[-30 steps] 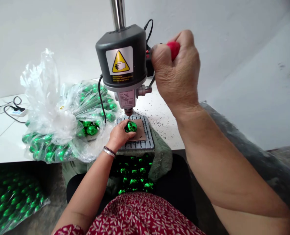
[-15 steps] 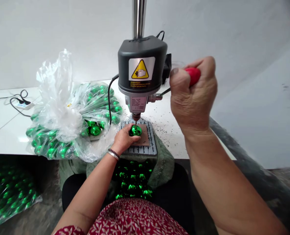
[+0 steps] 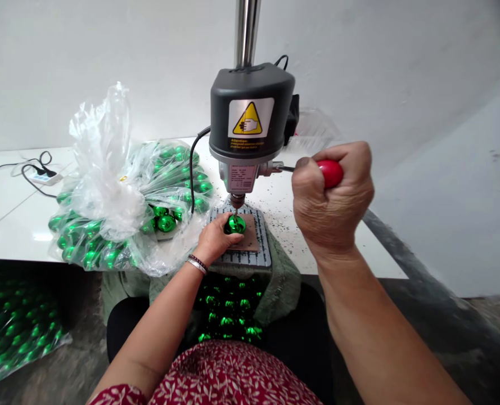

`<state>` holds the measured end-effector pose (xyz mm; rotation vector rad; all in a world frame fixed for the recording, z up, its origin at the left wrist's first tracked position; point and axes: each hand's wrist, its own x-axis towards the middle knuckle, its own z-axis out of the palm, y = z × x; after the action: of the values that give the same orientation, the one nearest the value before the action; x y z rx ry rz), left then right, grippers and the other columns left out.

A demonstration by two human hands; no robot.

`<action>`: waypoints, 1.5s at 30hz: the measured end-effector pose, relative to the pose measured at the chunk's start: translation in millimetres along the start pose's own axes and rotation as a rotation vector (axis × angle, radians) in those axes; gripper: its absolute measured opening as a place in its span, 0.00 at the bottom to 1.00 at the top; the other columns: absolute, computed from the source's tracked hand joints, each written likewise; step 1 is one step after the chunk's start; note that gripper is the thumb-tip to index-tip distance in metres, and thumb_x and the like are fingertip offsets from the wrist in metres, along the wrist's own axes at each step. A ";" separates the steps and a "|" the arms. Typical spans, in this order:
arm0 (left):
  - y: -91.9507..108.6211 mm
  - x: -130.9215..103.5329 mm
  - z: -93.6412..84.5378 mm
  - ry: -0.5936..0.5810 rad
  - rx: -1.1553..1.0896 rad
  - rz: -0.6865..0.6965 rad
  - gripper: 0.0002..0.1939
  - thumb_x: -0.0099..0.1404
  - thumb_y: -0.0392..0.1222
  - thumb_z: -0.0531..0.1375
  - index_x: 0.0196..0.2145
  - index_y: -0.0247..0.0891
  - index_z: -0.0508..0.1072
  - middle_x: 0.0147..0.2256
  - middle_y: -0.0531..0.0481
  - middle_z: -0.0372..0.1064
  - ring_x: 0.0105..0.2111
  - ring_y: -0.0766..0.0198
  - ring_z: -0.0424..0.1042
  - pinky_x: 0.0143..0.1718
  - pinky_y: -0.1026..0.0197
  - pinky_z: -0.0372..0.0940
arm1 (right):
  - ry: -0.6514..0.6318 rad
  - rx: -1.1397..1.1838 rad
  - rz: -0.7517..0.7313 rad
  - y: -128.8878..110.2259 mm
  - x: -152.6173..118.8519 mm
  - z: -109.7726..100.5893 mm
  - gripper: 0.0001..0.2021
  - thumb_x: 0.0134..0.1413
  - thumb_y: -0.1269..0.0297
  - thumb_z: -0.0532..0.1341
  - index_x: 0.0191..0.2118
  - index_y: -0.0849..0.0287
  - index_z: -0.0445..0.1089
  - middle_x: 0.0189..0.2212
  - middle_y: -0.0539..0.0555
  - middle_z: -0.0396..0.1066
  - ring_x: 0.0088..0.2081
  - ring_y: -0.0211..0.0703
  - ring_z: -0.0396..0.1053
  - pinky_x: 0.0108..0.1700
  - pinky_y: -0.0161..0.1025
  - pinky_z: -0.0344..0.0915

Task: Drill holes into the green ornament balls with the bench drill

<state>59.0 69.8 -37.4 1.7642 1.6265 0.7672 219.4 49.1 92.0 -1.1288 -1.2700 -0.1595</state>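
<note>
My left hand [image 3: 215, 237] grips a shiny green bauble [image 3: 237, 225] between thumb and fingers, holding it on a brown board [image 3: 250, 239] that lies on the drill press base [image 3: 263, 256]. Directly above, the drill bit [image 3: 235, 212] comes down to the bauble's top; I cannot tell how deep it sits. My right hand [image 3: 334, 197] is closed around the red knob [image 3: 330, 173] of the feed lever, to the right of the dark grey drill press head [image 3: 252, 112]. The press head carries a yellow warning label.
A clear plastic bag [image 3: 106, 185] of green baubles lies left on the white table [image 3: 13, 225]. More baubles [image 3: 228, 320] are below the base, and another bag [image 3: 17, 326] is on the floor. A power strip [image 3: 45, 177], a clear plastic container [image 3: 312, 129] and scattered dark shavings [image 3: 289, 225] are on the table.
My right hand has pulled the lever's red knob downward. My left hand keeps the bauble in place under the bit. The view has shifted slightly.
</note>
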 end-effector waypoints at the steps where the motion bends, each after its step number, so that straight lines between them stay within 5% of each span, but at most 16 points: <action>1: -0.4 0.1 0.2 0.000 0.001 0.000 0.34 0.50 0.44 0.68 0.56 0.40 0.69 0.53 0.45 0.71 0.51 0.51 0.70 0.55 0.53 0.61 | 0.005 0.000 -0.007 0.8 -0.9 0.1 0.07 0.52 0.61 0.55 0.28 0.56 0.56 0.23 0.47 0.55 0.26 0.31 0.56 0.30 0.34 0.57; 18: -5.5 -0.8 3.9 0.008 -0.013 0.005 0.34 0.50 0.45 0.68 0.56 0.43 0.69 0.48 0.48 0.74 0.47 0.53 0.72 0.51 0.55 0.64 | 0.108 -0.035 -0.097 13.8 -31.1 2.9 0.06 0.54 0.62 0.57 0.31 0.58 0.61 0.24 0.47 0.64 0.25 0.29 0.60 0.30 0.31 0.60; 30: -3.8 -2.5 3.7 0.030 -0.019 0.015 0.32 0.50 0.44 0.68 0.54 0.45 0.71 0.44 0.49 0.75 0.44 0.55 0.72 0.46 0.58 0.65 | 0.058 -0.031 -0.042 20.8 -53.8 -0.4 0.08 0.53 0.60 0.56 0.32 0.60 0.60 0.24 0.48 0.63 0.25 0.30 0.60 0.29 0.32 0.59; 35: 2.7 -5.3 3.5 0.046 0.019 -0.005 0.29 0.51 0.44 0.67 0.52 0.41 0.71 0.42 0.47 0.75 0.41 0.54 0.73 0.44 0.55 0.65 | 0.003 -0.031 0.018 5.2 -6.9 2.9 0.12 0.54 0.55 0.55 0.32 0.59 0.60 0.25 0.49 0.61 0.26 0.31 0.58 0.29 0.33 0.56; 39: 11.4 -23.1 -1.8 0.089 -0.024 0.020 0.22 0.53 0.41 0.65 0.47 0.39 0.71 0.38 0.48 0.75 0.38 0.57 0.73 0.42 0.56 0.65 | -0.201 -0.060 0.164 -10.9 45.1 8.6 0.09 0.55 0.60 0.56 0.29 0.60 0.58 0.23 0.47 0.56 0.26 0.29 0.52 0.31 0.33 0.52; 45: 15.5 -73.0 -21.0 -0.007 0.007 0.114 0.28 0.53 0.38 0.64 0.52 0.38 0.67 0.49 0.43 0.72 0.48 0.54 0.71 0.51 0.52 0.64 | -0.190 -0.051 0.245 -18.2 54.0 12.7 0.09 0.55 0.65 0.56 0.28 0.61 0.55 0.22 0.43 0.53 0.26 0.27 0.48 0.33 0.32 0.51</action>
<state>47.3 -2.8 -12.7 1.8753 1.5365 0.8074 218.5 74.7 144.5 -1.3583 -1.2870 0.1020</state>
